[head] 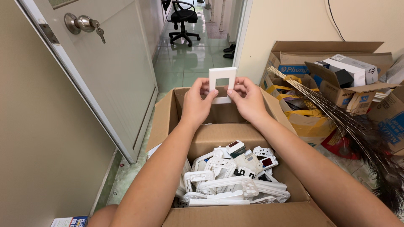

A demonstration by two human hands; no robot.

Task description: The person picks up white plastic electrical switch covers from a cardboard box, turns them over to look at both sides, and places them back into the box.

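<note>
Both the left hand [198, 103] and the right hand [248, 101] pinch a white switch cover plate [222, 84] above the far edge of the open cardboard box [219, 136]; gripping its lower rim, upright, seems steadiest.

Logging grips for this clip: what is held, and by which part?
Both hands, left hand and right hand, hold a white wall plate by its lower edge and sides, above the cardboard box.

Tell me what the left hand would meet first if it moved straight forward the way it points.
Probably the cardboard box's far flap, just beyond the left hand and the white switch cover plate it holds; depth is unclear.
</note>
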